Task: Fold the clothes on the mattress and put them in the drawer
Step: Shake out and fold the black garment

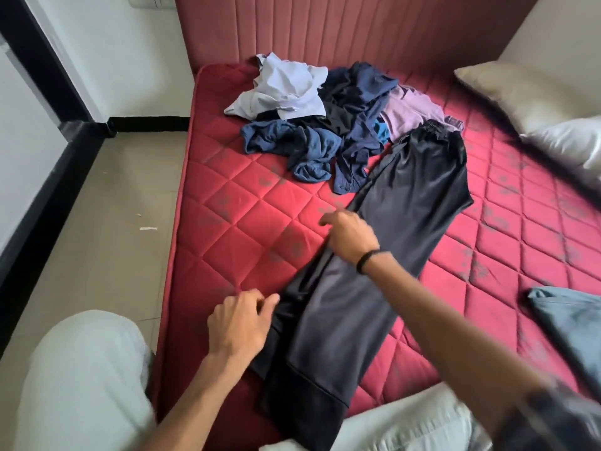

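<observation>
Nearest, along the mattress's near edge, the long dark satin trousers lie stretched on the red quilted mattress, legs stacked for folding. The left hand pinches their left edge; the right hand, fingers curled, presses mid-leg. Farther, toward the headboard edge, a heap of blue, white and lilac clothes waits. No drawer shows.

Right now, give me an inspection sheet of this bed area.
Surface: red quilted mattress, padded headboard behind.
Job's things: dark trousers laid out lengthwise; unfolded pile near the headboard; blue garment at the right edge.
Clutter: two pillows at right.
Hands: left hand pinches the trousers' left edge; right hand rests on the same edge, grip unclear.
Cables: nothing seen.
Surroundings: tiled floor, white wall; no drawer in view.
</observation>
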Motion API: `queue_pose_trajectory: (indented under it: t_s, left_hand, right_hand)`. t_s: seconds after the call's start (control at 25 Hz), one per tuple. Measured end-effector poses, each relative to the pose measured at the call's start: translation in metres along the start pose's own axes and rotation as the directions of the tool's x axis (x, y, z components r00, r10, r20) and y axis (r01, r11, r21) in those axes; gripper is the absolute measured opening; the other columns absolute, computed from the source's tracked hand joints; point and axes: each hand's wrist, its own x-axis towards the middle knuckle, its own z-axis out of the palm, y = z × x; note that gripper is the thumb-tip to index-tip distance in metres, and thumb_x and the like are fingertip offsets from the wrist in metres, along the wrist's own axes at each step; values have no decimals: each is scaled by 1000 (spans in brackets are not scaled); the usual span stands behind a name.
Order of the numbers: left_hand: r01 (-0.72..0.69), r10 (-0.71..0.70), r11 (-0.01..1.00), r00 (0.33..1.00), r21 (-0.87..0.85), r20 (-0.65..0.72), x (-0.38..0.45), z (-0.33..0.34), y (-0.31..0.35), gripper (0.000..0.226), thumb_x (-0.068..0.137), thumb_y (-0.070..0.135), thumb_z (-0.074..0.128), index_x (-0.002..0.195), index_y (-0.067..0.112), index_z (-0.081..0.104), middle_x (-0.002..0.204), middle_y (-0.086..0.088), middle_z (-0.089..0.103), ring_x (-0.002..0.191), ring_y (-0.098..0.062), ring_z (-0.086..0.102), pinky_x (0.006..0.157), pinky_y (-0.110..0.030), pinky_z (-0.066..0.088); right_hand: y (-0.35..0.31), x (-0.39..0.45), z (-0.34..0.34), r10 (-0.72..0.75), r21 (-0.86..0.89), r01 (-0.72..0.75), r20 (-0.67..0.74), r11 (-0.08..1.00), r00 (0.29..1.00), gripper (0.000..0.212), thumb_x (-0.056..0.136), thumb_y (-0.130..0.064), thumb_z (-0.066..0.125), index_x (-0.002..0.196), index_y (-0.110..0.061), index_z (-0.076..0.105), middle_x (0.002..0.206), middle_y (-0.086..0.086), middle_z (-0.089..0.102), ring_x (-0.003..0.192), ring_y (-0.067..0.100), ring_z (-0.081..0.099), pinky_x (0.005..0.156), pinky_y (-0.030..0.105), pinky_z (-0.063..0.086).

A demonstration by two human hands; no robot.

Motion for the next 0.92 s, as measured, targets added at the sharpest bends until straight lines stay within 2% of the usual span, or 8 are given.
queue_pose_trajectory:
  t_s: [0.12, 0.32, 0.48, 0.6, 0.68, 0.76, 0.84, 0.92]
  left_hand:
    - [-169, 168, 984, 985, -57, -30, 0, 3, -2, 27, 86, 58, 72, 91, 33, 64, 84, 13, 63, 82, -17, 64, 67, -36, 51]
    - [-39, 39, 987, 999, -158, -7, 17, -2, -17, 26, 95, 49, 66, 84, 26, 70, 83, 9, 70, 76, -22, 68, 68, -37, 50]
    - [68, -68, 983, 998, -169, 5, 28, -2, -33, 32, 101, 45, 58, 81, 21, 67, 80, -1, 72, 82, -36, 68, 68, -40, 47]
    - [124, -128, 987, 991, -99, -37, 24, -1, -24, 29, 104, 43, 52, 88, 21, 63, 86, -8, 72, 85, -41, 67, 66, -40, 41]
    - [87, -96, 994, 986, -73, -138, 23, -6, -19, 23, 100, 44, 60, 91, 23, 61, 82, -6, 70, 82, -38, 66, 64, -39, 40]
    - [-27, 11, 997, 975, -72, -223, 22, -13, -16, 25, 93, 46, 68, 86, 24, 60, 79, -1, 64, 81, -33, 63, 66, -39, 42]
    - [-59, 48, 992, 994, -113, -101, 15, -23, -12, 37, 86, 61, 69, 78, 26, 64, 77, 5, 66, 81, -26, 65, 69, -37, 47]
    - [6, 8, 998, 978, -69, 208, 1, -25, -4, 49, 71, 78, 70, 79, 30, 69, 81, 9, 70, 84, -20, 66, 72, -34, 49]
  right_hand:
    - [55, 54, 2, -54, -333, 128, 222, 934, 973, 52, 87, -2, 58, 131, -28, 65, 123, 11, 61, 118, 40, 56, 93, 50, 54]
    - [66, 83, -20, -141, -385, 193, 159, 902, 977, 27, 93, -15, 58, 112, -30, 70, 120, 4, 65, 115, 32, 62, 83, 44, 52]
    - [69, 102, -25, -42, -253, 22, -72, 967, 997, 21, 86, -21, 64, 102, -31, 73, 109, 6, 72, 103, 39, 66, 82, 45, 54]
    - [58, 101, 3, 63, -85, -70, -81, 994, 995, 24, 86, -16, 62, 106, -22, 74, 112, 16, 71, 105, 42, 65, 86, 45, 53]
    - [43, 80, 22, 65, 45, -61, -82, 997, 994, 30, 85, -15, 64, 114, -14, 71, 114, 18, 70, 109, 42, 63, 91, 43, 51]
    - [34, 31, 37, 2, 171, 31, -191, 985, 981, 37, 84, -18, 66, 120, -12, 67, 120, 14, 66, 116, 38, 60, 99, 43, 47]
    - [40, -43, 57, 66, 253, 32, -369, 967, 927, 39, 86, -20, 71, 124, -15, 66, 129, 10, 60, 124, 32, 54, 108, 43, 41]
    - [56, -114, 77, 253, 352, -92, -444, 931, 859, 38, 86, -27, 72, 121, -14, 67, 124, 14, 60, 122, 33, 54, 109, 44, 39]
